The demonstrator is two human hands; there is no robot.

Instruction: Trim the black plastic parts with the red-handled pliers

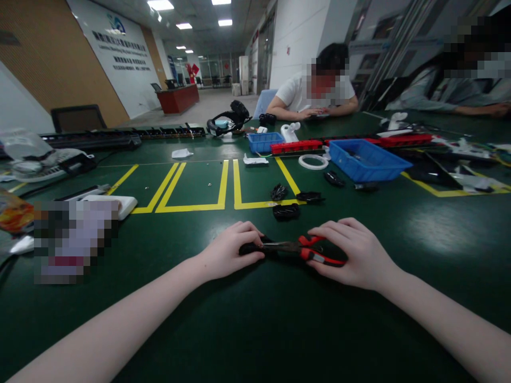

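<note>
My right hand [355,254] is closed around the red-and-black handles of a pair of needle-nose pliers [293,247]. The jaws point left, toward my left hand [233,249]. Between the fingers and thumb of that hand is a small black part [249,248], partly hidden by the fingers. The plier tips reach this part; whether they grip it I cannot make out. Just beyond the pliers lie several black pieces, among them a black part [286,211] and a crumpled black piece [278,192].
Yellow tape outlines [190,208] mark the green table [255,330]. Beyond are a blue bin [365,162], a smaller blue bin [265,142], a red rail [297,147] and a white ring [313,162]. A blurred phone-like object [77,242] lies left. A person [319,88] sits across.
</note>
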